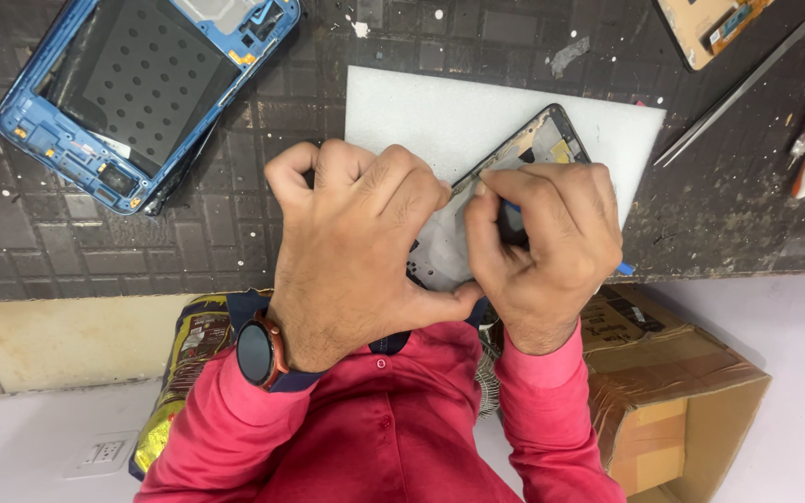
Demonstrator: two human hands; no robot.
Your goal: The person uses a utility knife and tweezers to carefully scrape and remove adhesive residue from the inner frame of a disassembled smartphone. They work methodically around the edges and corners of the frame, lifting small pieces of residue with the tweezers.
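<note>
phone frame held on foam pad

the left hand (356, 242) is curled with its fingers closed over the near end of a dark phone frame (538, 144), pinning it down. the right hand (542, 247) is clamped on a blue tool (624, 268), only its tip showing past the palm, and its fingertips (491, 182) touch the frame's edge. the frame lies tilted on a white foam pad (440, 112) on the dark work mat (235, 251). well apart, at the upper left, lies 1 blue phone housing (132, 88); tweezers (733, 93) lie to the right of the pad. a wristwatch (258, 352) sits on the left wrist.
</note>
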